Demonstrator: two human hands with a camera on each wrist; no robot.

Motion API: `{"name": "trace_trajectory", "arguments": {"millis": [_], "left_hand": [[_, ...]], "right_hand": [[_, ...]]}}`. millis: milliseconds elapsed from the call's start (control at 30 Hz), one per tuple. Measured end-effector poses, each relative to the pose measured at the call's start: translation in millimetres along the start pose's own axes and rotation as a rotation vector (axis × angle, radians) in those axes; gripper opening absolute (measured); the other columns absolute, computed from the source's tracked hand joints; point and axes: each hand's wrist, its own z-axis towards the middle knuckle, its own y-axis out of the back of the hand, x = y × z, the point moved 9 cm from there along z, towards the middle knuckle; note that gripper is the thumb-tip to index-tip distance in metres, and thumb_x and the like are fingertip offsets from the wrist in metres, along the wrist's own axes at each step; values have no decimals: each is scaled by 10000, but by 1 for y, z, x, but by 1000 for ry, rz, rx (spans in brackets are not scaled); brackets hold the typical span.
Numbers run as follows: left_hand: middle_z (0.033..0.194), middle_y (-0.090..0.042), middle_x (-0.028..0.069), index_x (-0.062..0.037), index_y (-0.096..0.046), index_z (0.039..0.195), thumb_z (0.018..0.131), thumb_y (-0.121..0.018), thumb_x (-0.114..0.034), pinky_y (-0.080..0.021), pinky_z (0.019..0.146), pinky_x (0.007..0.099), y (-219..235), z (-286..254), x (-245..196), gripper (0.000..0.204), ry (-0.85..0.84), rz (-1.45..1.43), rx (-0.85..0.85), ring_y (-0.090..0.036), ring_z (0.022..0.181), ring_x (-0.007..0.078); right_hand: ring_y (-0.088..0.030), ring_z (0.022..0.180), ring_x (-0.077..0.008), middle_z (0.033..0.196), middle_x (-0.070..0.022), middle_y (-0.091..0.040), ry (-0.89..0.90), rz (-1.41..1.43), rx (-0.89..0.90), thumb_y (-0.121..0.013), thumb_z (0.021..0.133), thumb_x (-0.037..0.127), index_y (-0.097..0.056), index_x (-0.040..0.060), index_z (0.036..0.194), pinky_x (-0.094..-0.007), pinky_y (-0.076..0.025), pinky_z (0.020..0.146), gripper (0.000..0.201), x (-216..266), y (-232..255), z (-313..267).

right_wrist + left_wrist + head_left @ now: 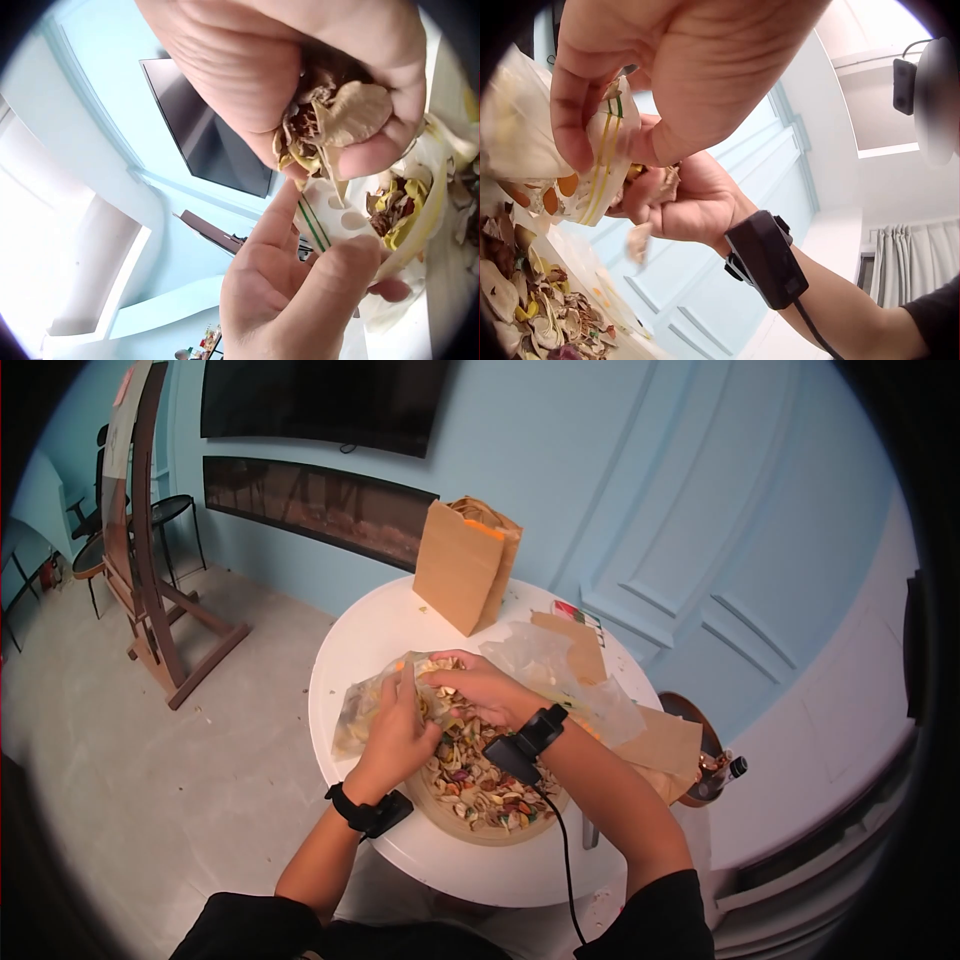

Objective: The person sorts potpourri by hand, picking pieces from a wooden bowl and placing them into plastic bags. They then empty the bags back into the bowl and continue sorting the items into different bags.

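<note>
My left hand pinches the rim of a clear zip bag with a green-and-yellow seal strip and orange dots, holding its mouth apart. Dried petals lie inside the bag. Fingers curled, my right hand grips a handful of potpourri right at the bag's mouth. One loose piece shows blurred below that hand in the left wrist view. Under both hands is a round shallow tray heaped with mixed potpourri, partly hidden by the right wrist and its camera.
A brown paper bag stands at the back of the round white table. Crumpled clear plastic and flattened brown paper lie on the right. Beyond that edge sits a brown stool with a bottle. A wooden easel stands left.
</note>
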Motion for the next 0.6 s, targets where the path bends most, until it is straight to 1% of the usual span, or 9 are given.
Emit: {"name": "trace_trajectory", "arguments": {"millis": [100, 133, 200, 233, 300, 400, 500, 533, 600], "left_hand": [[1422, -412, 292, 132, -259, 1528, 798, -647, -111, -471, 1025, 391, 5, 1, 3, 862, -77, 35, -61, -526, 1247, 405], [1423, -412, 291, 130, -259, 1529, 798, -648, -111, -475, 1018, 390, 6, 1, 3, 863, -112, 55, -82, -530, 1242, 403], [1422, -414, 290, 128, -265, 1528, 797, -655, -113, -466, 1031, 388, 7, 3, 7, 862, -99, 51, -82, -516, 1259, 402], [1422, -415, 289, 127, -268, 1527, 796, -658, -114, -461, 1038, 387, 8, 4, 9, 862, -92, 48, -80, -509, 1267, 402], [1403, -424, 267, 123, -272, 1526, 803, -656, -95, -508, 967, 378, 12, 5, 8, 847, -92, 63, -78, -565, 1190, 367], [1368, -436, 227, 117, -279, 1525, 819, -638, -51, -565, 808, 347, 21, 18, 27, 810, -131, 59, -119, -634, 1022, 290], [1346, -437, 194, 120, -283, 1524, 833, -606, -3, -582, 686, 311, 51, 34, 40, 773, -149, 57, -198, -654, 881, 222], [1338, -438, 183, 122, -285, 1523, 837, -595, 13, -587, 645, 300, 59, 36, 39, 761, -132, 37, -210, -660, 834, 200], [1341, -438, 182, 127, -285, 1524, 836, -601, 11, -588, 640, 300, 66, 31, 30, 765, -78, -10, -207, -662, 826, 195]], "right_hand": [[-632, 1046, -169, 1222, -76, -612, -62, 75, -19, -707, 975, 316, -442, 83, 1461, -332, -566, 747, 601, 3, -13, 0], [-623, 1083, -179, 1238, -85, -611, -52, 76, -26, -700, 979, 333, -438, 79, 1471, -349, -568, 791, 612, 5, -15, -3], [-606, 1158, -200, 1270, -101, -610, -34, 81, -46, -688, 988, 367, -431, 71, 1490, -381, -570, 879, 637, 6, -15, -8], [-591, 1187, -203, 1290, -107, -603, 3, 48, -35, -683, 991, 359, -447, 66, 1480, -391, -568, 894, 617, 5, -12, -7], [-562, 1245, -209, 1328, -118, -589, 73, -16, -16, -672, 997, 343, -481, 56, 1459, -412, -565, 925, 576, 0, 3, -8], [-634, 1131, -203, 1230, -94, -649, 202, -120, -97, -651, 1009, 311, -558, 34, 1386, -396, -574, 867, 478, 4, 34, -29], [-712, 974, -248, 1058, -128, -741, 191, -585, -197, -723, 929, 416, -657, -27, 1214, -388, -571, 846, 531, 3, 65, -64], [-717, 957, -271, 1031, -149, -742, 140, -828, -156, -750, 892, 440, -661, -30, 1205, -382, -571, 838, 572, -4, 71, -76], [-727, 922, -317, 977, -190, -743, 35, -1308, -65, -803, 819, 490, -670, -35, 1185, -371, -569, 824, 653, -24, 78, -102]]}}
